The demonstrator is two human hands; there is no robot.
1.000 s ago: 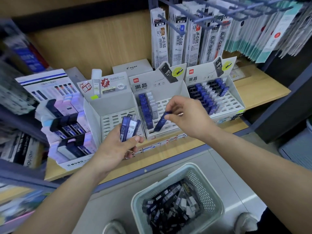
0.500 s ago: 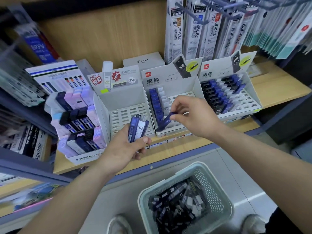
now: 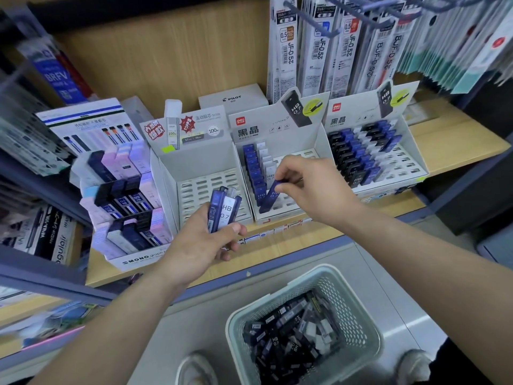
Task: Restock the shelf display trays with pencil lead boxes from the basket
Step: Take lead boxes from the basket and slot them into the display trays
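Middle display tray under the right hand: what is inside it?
A row of blue lead boxes along its left side, a row of white ones beside it, and the tilted blue box pinched by the right hand. The hand covers slots further right.

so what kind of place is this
Most likely a stationery shop: pen refill packs hang above a wooden shelf, branded display trays hold rows of pencil lead boxes, and a basket of more stock sits below.
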